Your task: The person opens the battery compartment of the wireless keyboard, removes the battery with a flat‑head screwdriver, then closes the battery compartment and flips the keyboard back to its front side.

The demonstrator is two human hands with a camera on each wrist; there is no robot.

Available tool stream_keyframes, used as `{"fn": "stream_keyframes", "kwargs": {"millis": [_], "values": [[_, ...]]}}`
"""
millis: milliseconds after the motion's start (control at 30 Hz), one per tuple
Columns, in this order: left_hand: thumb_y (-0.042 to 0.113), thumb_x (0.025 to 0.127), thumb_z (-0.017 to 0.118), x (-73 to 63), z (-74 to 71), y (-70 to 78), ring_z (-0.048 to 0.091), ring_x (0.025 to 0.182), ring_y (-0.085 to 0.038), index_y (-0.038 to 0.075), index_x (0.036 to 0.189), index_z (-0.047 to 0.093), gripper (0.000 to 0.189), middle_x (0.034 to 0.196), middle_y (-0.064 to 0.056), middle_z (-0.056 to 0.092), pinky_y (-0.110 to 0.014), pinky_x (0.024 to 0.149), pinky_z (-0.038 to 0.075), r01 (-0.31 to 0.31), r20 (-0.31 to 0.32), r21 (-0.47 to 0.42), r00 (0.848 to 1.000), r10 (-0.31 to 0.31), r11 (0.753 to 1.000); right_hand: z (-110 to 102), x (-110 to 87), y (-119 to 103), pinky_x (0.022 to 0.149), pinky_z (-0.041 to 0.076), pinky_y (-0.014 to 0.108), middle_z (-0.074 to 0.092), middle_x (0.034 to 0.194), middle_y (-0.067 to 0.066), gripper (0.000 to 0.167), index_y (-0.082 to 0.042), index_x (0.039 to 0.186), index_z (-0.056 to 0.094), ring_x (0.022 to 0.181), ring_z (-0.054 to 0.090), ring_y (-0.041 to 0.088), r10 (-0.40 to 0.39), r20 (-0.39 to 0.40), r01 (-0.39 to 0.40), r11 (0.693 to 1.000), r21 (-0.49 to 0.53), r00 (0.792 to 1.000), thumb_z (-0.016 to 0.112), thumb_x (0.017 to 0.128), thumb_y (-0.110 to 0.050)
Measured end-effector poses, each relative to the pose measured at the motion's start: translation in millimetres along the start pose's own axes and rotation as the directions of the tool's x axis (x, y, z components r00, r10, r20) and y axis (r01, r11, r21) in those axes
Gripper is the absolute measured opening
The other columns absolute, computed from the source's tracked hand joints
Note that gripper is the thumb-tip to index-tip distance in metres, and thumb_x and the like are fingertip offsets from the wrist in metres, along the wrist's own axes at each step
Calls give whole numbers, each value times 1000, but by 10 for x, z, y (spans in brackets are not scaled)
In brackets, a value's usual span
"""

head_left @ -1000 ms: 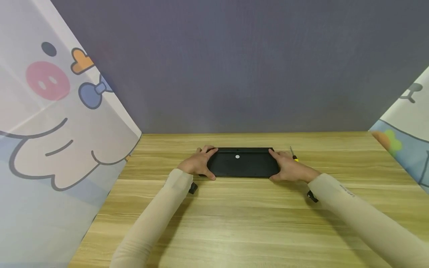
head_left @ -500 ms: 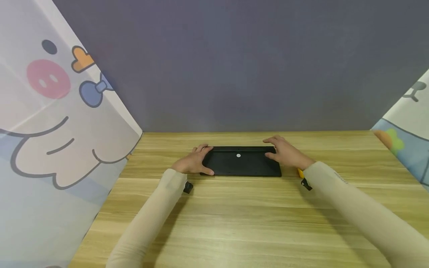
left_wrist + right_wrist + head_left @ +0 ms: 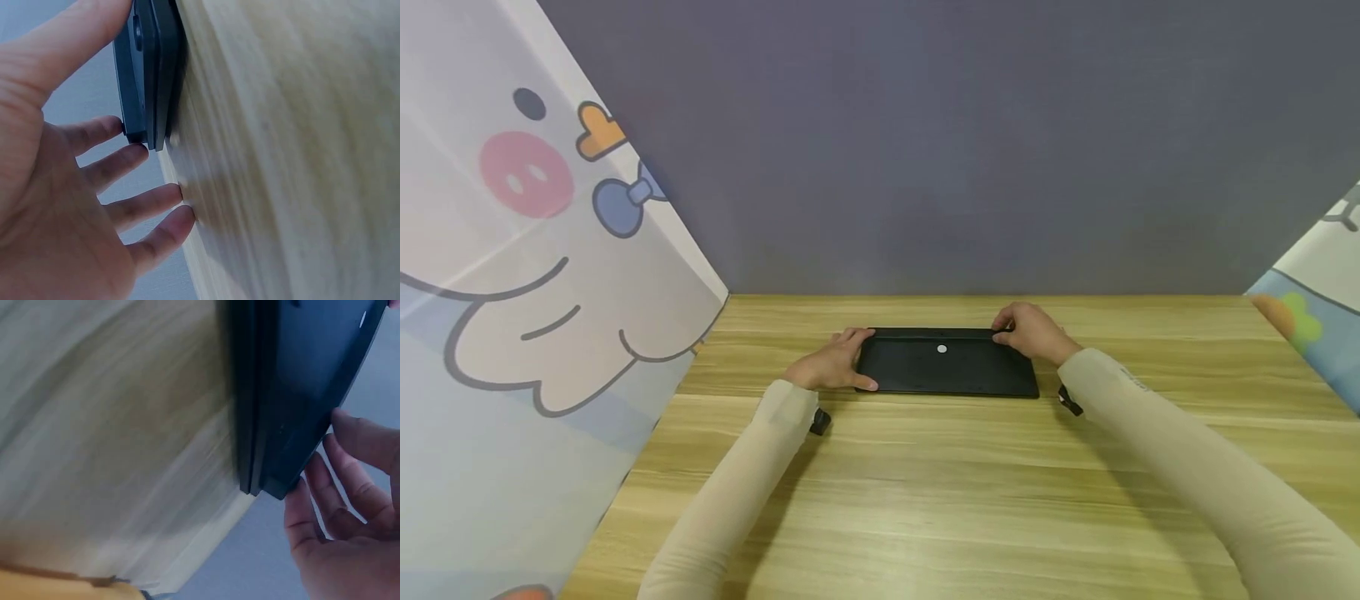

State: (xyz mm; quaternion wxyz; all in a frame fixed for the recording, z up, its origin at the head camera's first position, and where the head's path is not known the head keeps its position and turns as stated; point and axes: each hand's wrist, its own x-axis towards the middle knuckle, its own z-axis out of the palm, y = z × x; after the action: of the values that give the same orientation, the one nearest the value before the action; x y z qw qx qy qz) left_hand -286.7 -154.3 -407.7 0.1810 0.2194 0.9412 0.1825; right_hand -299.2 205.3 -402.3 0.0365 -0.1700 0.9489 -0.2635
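Note:
A black keyboard [image 3: 943, 367] lies underside up on the wooden table, a raised strip along its far edge and a small round white sticker near the middle. My left hand [image 3: 833, 362] holds its left end, thumb at the near edge and index finger at the far corner. In the left wrist view the other fingers of the left hand [image 3: 81, 187] spread beside the keyboard's corner [image 3: 147, 75]. At the far right corner, my right hand [image 3: 1033, 333] pinches the raised strip between thumb and fingers. The right wrist view has those fingertips [image 3: 337, 422] right on the strip's edge.
A yellow handle [image 3: 69, 584] lies on the table close to the right wrist; in the head view the arm hides it. A grey panel [image 3: 925, 150] stands behind the table [image 3: 880, 500], and cartoon-printed panels [image 3: 572, 325] flank it.
The right hand let go of the keyboard's right end, lifted its fingers, moved to the far right corner and now pinches there. The left hand stayed at the left end.

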Motion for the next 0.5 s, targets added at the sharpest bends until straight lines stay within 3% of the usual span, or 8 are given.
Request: {"fn": "stream_keyframes", "kwargs": {"millis": [267,500], "values": [[46,77,76,-4,-6,17,7,140,-38,23,153,14,101,155,-5,11,-57,104,26,5,-3,8,1000,-5,1000,-38,41,-70,74,47,44,64,94,13,14,0,97,66,82,58,27,64,39,-63,998,-22,997,68,88,-10],[46,77,75,20,17,10,10,140,-35,23,153,12,101,154,-6,14,-53,103,30,-8,0,40,1000,8,999,-53,94,-71,71,45,42,61,91,12,12,0,95,62,78,55,25,62,93,-56,996,-69,994,66,89,-10]]}}
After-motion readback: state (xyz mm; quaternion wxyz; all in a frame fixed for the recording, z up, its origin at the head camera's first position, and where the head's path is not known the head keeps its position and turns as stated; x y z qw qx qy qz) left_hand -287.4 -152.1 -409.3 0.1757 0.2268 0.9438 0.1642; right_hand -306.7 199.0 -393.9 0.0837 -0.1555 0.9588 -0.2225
